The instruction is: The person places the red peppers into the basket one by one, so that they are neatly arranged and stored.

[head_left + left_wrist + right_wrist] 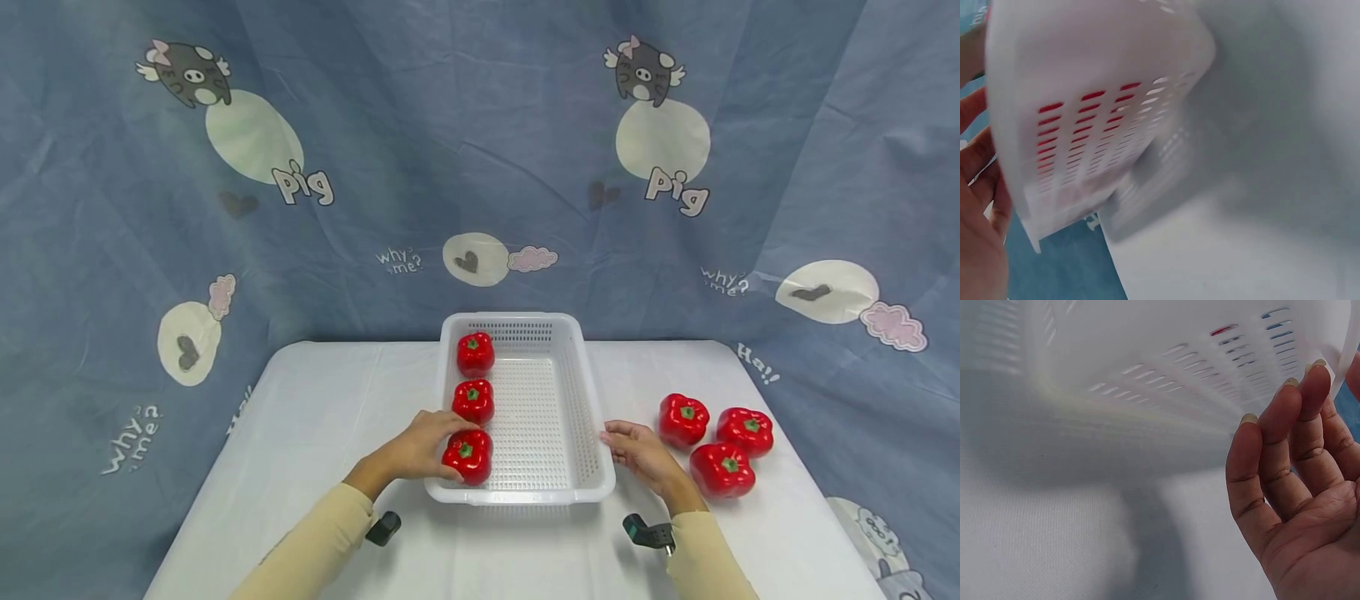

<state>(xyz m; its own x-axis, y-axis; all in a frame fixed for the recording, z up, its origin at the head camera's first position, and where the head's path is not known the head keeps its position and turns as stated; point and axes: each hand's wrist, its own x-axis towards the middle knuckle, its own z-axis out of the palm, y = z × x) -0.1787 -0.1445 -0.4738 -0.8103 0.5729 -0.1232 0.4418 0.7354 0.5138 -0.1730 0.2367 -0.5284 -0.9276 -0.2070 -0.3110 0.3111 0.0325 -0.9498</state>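
A white perforated plastic basket point(528, 417) stands on the table, with three shiny red bell peppers lined up along its left side. My left hand point(420, 446) reaches over the left rim and grips the nearest bell pepper point(468, 457), fingers at its far side and thumb at its near side. Beyond it sit a middle bell pepper point(473, 402) and a far one point(476, 354). On the opposite side my right hand point(641, 452) pinches the basket's right rim, its fingertips point(1285, 400) against the outer wall.
Three more red bell peppers, one of them at the front point(722, 470), lie in a cluster right of the basket, close beside my right hand. A white cloth covers the table point(360, 542). A blue printed curtain point(480, 150) hangs behind it.
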